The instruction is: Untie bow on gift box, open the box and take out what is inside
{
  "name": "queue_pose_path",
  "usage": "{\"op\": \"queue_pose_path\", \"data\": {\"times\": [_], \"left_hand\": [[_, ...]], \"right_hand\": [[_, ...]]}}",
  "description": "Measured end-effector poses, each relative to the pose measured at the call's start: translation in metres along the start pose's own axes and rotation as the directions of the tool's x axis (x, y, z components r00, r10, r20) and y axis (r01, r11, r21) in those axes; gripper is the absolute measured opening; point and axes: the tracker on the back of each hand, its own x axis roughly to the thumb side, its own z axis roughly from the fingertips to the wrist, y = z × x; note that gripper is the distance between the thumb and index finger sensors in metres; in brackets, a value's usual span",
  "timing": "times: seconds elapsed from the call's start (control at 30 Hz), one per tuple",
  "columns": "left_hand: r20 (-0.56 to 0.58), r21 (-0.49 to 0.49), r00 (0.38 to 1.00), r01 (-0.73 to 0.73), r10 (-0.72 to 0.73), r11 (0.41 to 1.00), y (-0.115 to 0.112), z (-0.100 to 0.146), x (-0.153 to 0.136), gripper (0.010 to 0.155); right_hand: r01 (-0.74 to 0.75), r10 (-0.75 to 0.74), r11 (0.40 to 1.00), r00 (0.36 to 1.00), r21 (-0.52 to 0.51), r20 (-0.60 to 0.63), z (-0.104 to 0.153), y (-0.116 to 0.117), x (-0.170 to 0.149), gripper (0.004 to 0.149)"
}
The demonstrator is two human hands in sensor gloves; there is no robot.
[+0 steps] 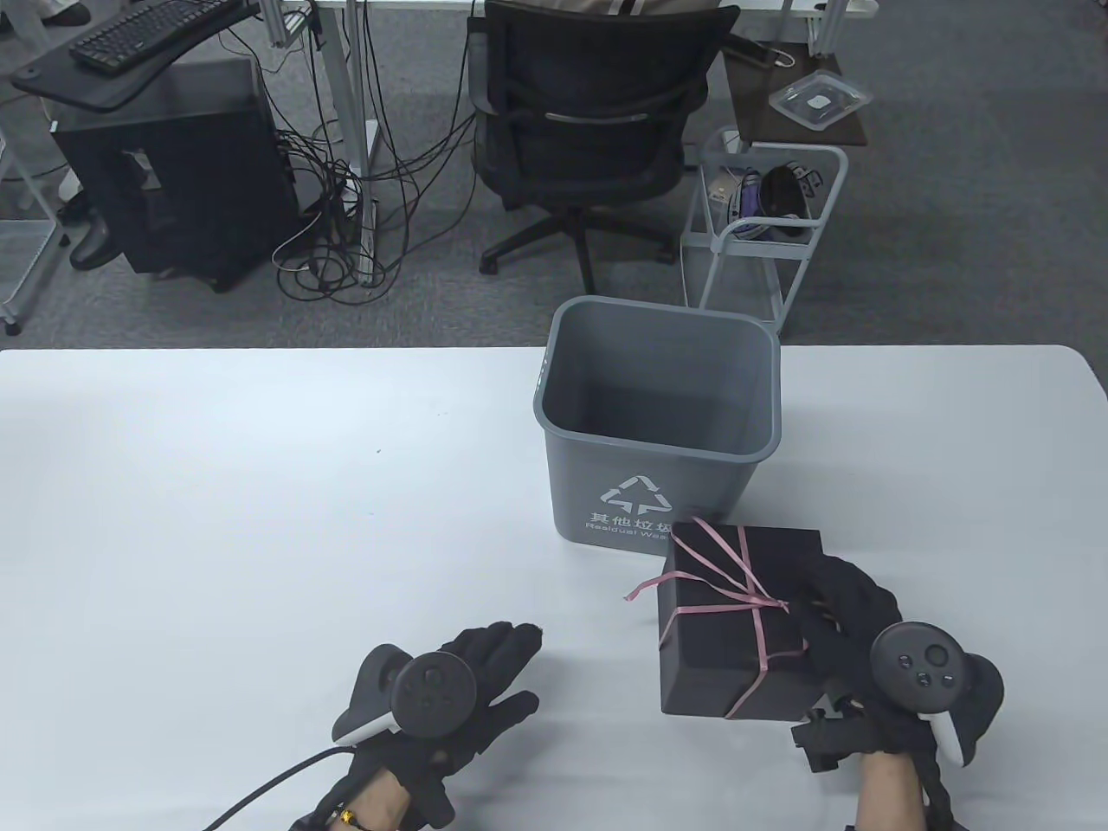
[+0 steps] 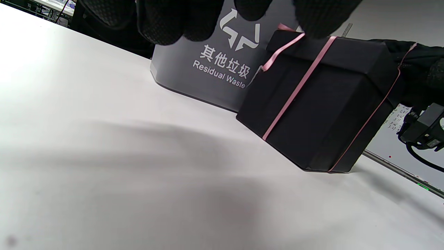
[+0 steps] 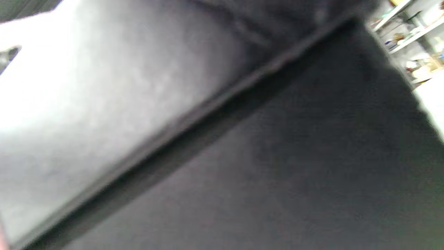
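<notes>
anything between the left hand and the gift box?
Nothing: only bare white table separates the left hand from the black gift box. The table view shows it; the left wrist view agrees.

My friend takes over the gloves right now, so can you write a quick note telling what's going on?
Left hand: open, empty, on the table, apart from the box.
Right hand: holds the black gift box by its right side.
The box looks tipped, one edge off the table, just in front of the grey bin.
Pink ribbon is still wrapped around the box, lid closed.
Done: nothing yet.
Left: untie the ribbon, open the lid, take out what is inside.
</notes>
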Motion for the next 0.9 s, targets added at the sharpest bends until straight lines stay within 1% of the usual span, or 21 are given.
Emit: {"op": "queue_pose_path", "data": {"times": [0.17, 0.27, 0.33, 0.47, 0.57, 0.77, 0.9], "left_hand": [[-0.007, 0.01, 1.0, 0.001, -0.001, 1.0, 0.001, 0.001, -0.001, 0.07], [-0.022, 0.037, 1.0, 0.014, -0.013, 0.999, 0.004, 0.002, -0.002, 0.07], [-0.033, 0.054, 0.999, 0.021, -0.019, 0.998, 0.006, 0.003, -0.003, 0.069], [-0.063, 0.093, 0.997, 0.055, -0.049, 0.994, 0.008, 0.005, -0.003, 0.07], [-0.083, 0.131, 0.994, 0.076, -0.065, 0.988, 0.01, 0.006, -0.004, 0.069], [-0.139, 0.239, 0.985, 0.136, -0.105, 0.961, 0.017, 0.011, -0.007, 0.067], [-0.156, 0.252, 0.984, 0.125, -0.087, 0.96, 0.017, 0.012, -0.012, 0.066]], "right_hand": [[-0.053, 0.046, 0.997, 0.993, 0.051, 0.113, 0.003, 0.016, 0.027, 0.051], [-0.081, 0.065, 0.993, 0.981, 0.083, 0.184, 0.006, 0.026, 0.045, 0.052], [-0.1, 0.081, 0.992, 0.973, 0.079, 0.214, 0.009, 0.031, 0.055, 0.051], [-0.187, 0.166, 0.981, 0.942, 0.046, 0.292, 0.018, 0.041, 0.079, 0.051], [-0.188, 0.161, 0.981, 0.927, 0.05, 0.339, 0.024, 0.049, 0.092, 0.052], [-0.187, 0.143, 0.98, 0.895, 0.065, 0.421, 0.034, 0.064, 0.111, 0.054], [-0.178, 0.129, 0.982, 0.877, 0.064, 0.462, 0.042, 0.072, 0.122, 0.054]]}}
